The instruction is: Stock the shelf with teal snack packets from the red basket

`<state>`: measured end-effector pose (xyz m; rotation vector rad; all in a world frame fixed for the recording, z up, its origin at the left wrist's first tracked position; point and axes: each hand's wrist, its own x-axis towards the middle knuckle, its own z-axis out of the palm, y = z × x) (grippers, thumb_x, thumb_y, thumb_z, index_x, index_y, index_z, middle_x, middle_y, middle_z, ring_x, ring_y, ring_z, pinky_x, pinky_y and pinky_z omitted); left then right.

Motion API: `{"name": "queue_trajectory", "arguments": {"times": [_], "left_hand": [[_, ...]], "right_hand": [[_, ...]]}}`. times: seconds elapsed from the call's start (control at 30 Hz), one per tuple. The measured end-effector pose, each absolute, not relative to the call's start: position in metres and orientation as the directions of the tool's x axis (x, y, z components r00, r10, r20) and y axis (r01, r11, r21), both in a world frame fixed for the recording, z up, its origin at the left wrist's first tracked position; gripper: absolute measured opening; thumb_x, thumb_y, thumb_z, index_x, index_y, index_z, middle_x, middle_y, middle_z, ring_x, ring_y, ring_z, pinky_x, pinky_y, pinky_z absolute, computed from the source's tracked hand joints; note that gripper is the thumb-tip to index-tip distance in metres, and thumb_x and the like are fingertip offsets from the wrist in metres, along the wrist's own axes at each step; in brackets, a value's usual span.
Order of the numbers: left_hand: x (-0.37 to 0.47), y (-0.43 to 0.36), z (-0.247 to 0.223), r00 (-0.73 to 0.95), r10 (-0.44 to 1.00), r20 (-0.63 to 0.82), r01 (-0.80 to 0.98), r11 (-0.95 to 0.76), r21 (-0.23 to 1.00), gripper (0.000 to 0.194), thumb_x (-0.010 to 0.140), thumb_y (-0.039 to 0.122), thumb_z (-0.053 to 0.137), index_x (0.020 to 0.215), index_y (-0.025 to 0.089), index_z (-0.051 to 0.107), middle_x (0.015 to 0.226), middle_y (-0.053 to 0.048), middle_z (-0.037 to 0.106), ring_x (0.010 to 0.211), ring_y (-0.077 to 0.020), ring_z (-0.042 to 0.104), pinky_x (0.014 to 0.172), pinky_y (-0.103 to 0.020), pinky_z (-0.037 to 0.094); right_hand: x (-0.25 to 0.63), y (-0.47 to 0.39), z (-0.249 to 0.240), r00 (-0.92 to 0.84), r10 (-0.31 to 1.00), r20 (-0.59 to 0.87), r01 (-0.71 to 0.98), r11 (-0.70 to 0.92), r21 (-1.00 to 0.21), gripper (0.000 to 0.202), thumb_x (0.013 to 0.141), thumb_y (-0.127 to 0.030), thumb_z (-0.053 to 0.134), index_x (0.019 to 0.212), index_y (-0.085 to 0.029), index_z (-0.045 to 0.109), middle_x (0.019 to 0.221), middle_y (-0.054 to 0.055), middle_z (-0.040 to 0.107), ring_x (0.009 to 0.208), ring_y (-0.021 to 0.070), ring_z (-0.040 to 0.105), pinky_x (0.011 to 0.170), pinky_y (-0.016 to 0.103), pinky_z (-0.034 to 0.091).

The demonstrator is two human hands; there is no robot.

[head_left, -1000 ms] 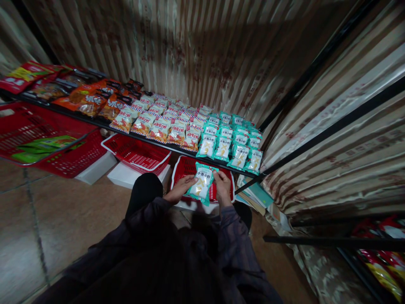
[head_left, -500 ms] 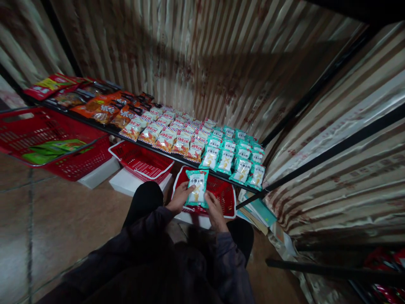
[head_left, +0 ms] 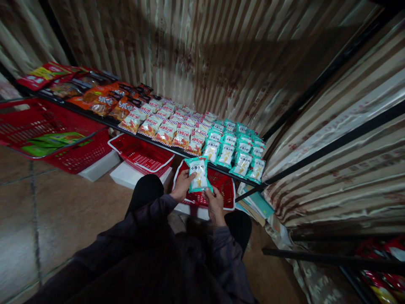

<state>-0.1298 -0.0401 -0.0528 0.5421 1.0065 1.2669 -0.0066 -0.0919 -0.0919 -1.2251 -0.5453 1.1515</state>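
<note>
A teal-and-white snack bag is held up between my two hands, its printed front facing me. My left hand grips its left side, thumb across the front. At the lower right corner, my right hand pinches the bag's edge. Beyond it, matching teal snack bags stand in rows at the right end of a low black shelf. White-and-orange snack bags fill the rows to their left. Below the held bag lies a red basket with a white rim, partly hidden by my hands.
Orange snack packs and red packs lie further left on the shelf. A large red basket holds green packs; a smaller red basket sits beside it. A black metal bar slants along the right, before striped curtains.
Both hands have lifted the snack bag slightly, toward the shelf edge. My right hand has shifted its hold to the bag's lower right corner. The view has tilted a little.
</note>
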Motion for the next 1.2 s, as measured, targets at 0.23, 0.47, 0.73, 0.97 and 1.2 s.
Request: {"name": "queue_trajectory", "arguments": {"times": [0.23, 0.47, 0.73, 0.97, 1.2], "left_hand": [[-0.134, -0.036, -0.044, 0.003, 0.954, -0.301, -0.495, 0.263, 0.828, 0.046, 0.060, 0.036, 0.084, 0.093, 0.017, 0.057, 0.083, -0.002, 0.069, 0.073, -0.0145, 0.065, 0.066, -0.024, 0.049], [-0.152, -0.019, -0.033, 0.082, 0.948, -0.306, -0.484, 0.307, 0.820, 0.045, 0.054, 0.046, 0.084, 0.078, 0.018, 0.058, 0.076, 0.002, 0.063, 0.066, -0.0103, 0.057, 0.066, -0.024, 0.047], [-0.151, -0.017, -0.031, 0.067, 0.957, -0.283, -0.407, 0.285, 0.868, 0.035, 0.057, 0.039, 0.083, 0.071, 0.017, 0.061, 0.069, 0.001, 0.062, 0.063, -0.0115, 0.056, 0.065, -0.025, 0.048], [-0.141, -0.016, -0.029, -0.050, 0.950, -0.310, -0.406, 0.264, 0.875, 0.028, 0.061, 0.035, 0.080, 0.071, 0.016, 0.062, 0.067, 0.000, 0.064, 0.059, -0.0114, 0.057, 0.060, -0.024, 0.046], [-0.138, -0.011, -0.032, -0.105, 0.946, -0.306, -0.381, 0.245, 0.892, 0.024, 0.064, 0.032, 0.078, 0.067, 0.016, 0.059, 0.059, 0.003, 0.059, 0.054, -0.0091, 0.052, 0.054, -0.021, 0.042]], "right_hand": [[-0.008, -0.094, -0.090, 0.463, 0.863, -0.203, -0.370, -0.020, -0.929, 0.037, 0.054, -0.040, 0.082, 0.079, -0.019, 0.065, 0.063, -0.005, 0.062, 0.053, 0.0074, 0.054, 0.050, 0.019, 0.045], [0.002, -0.098, -0.092, 0.396, 0.879, -0.268, -0.445, -0.071, -0.893, 0.027, 0.061, -0.034, 0.076, 0.081, -0.023, 0.061, 0.067, -0.005, 0.063, 0.055, 0.0091, 0.056, 0.051, 0.021, 0.046], [0.001, -0.099, -0.088, 0.449, 0.859, -0.246, -0.453, -0.018, -0.891, 0.029, 0.057, -0.034, 0.078, 0.076, -0.021, 0.060, 0.060, -0.007, 0.058, 0.048, 0.0062, 0.047, 0.045, 0.019, 0.039], [0.001, -0.102, -0.093, 0.566, 0.822, -0.056, -0.139, 0.029, -0.990, 0.045, 0.070, -0.044, 0.068, 0.108, -0.020, 0.060, 0.072, -0.004, 0.061, 0.062, 0.0111, 0.056, 0.060, 0.024, 0.047], [0.002, -0.113, -0.075, 0.404, 0.767, 0.498, 0.663, 0.130, -0.738, 0.038, 0.088, -0.034, 0.052, 0.122, -0.019, 0.059, 0.129, 0.014, 0.057, 0.123, 0.0271, 0.048, 0.105, 0.050, 0.037]]}}
